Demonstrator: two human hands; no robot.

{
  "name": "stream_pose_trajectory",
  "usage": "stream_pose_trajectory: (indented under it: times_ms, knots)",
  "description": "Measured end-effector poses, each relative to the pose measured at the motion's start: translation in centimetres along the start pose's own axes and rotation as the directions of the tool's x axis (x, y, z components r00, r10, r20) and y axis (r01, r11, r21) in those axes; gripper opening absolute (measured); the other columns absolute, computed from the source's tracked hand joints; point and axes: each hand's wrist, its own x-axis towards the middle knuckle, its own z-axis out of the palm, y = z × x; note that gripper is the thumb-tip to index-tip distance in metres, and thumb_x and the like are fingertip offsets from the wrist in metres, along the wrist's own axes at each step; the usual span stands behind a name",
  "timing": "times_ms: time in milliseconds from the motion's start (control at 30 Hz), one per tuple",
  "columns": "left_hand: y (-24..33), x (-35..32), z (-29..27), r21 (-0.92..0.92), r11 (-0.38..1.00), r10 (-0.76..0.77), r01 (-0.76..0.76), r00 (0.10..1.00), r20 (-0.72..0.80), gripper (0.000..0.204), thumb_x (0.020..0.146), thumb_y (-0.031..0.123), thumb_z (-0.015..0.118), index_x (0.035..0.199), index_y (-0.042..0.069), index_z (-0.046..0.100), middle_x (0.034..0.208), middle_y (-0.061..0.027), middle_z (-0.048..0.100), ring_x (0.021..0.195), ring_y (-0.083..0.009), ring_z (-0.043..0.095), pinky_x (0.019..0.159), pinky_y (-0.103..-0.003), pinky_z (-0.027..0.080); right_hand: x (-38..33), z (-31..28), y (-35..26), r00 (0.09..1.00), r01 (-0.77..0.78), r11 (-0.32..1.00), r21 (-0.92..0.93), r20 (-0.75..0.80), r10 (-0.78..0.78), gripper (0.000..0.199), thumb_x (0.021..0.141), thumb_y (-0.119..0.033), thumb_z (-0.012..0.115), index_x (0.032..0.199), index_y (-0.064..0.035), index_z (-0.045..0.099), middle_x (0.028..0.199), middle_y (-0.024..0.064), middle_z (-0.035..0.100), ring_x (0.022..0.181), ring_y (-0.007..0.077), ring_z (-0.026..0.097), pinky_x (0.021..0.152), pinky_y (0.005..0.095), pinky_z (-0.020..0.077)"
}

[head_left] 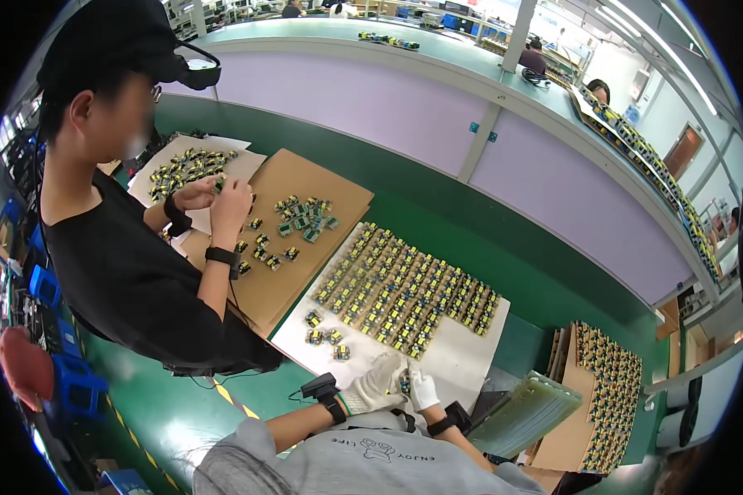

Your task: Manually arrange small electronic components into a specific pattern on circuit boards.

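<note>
Circuit board (pixel 404 384), small, partly hidden: lay between the person's white-gloved left hand (pixel 376 386) and right hand (pixel 424 389) at the near side of the white-topped counter (pixel 469 355), the left fingers clamped on it, the right fingers against it, though whether those were pinched together I could not tell. Further stock on the same counter comprised close-set rows of yellow-and-dark boards (pixel 396 289), with a few loose boards (pixel 341 352) to their left. Adjoining at left was brown cardboard (pixel 305 175) bearing scattered boards (pixel 303 216), beside a co-worker (pixel 132 256) in black.
</note>
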Motion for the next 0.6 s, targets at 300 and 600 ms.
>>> stream_pose_trajectory:
  times_ms: [300, 600]
  knots:
    - [-4.9, -0.2, 2.2, 0.258, 0.939, 0.285, -0.227, 0.934, -0.217, 0.074, 0.061, 0.038, 0.076, 0.122, 0.006, 0.047, 0.120, -0.0174, 0.046, 0.106, -0.0354, 0.048, 0.088, -0.043, 0.042, -1.9, -2.4, 2.1, 0.855, 0.010, 0.781, -0.625, -0.400, -0.330, 0.040, 0.085, -0.029, 0.059, 0.111, -0.0004, 0.049, 0.095, 0.0231, 0.058, 0.084, 0.0380, 0.057, 0.072, 0.0438, 0.0459]
    - [-2.6, -0.5, -1.0, 0.579, 0.774, 0.349, -0.258, 0.936, -0.050, 0.050, 0.063, 0.032, 0.068, 0.107, 0.014, 0.054, 0.110, -0.0098, 0.051, 0.101, -0.0320, 0.047, 0.078, -0.043, 0.038, -2.7, -4.1, 3.5, 0.988, 0.077, 0.810, -0.581, -0.067, -0.141, 0.086, 0.063, -0.045, 0.077, 0.122, 0.0047, 0.039, 0.103, 0.0283, 0.056, 0.093, 0.0405, 0.057, 0.078, 0.0434, 0.0467]
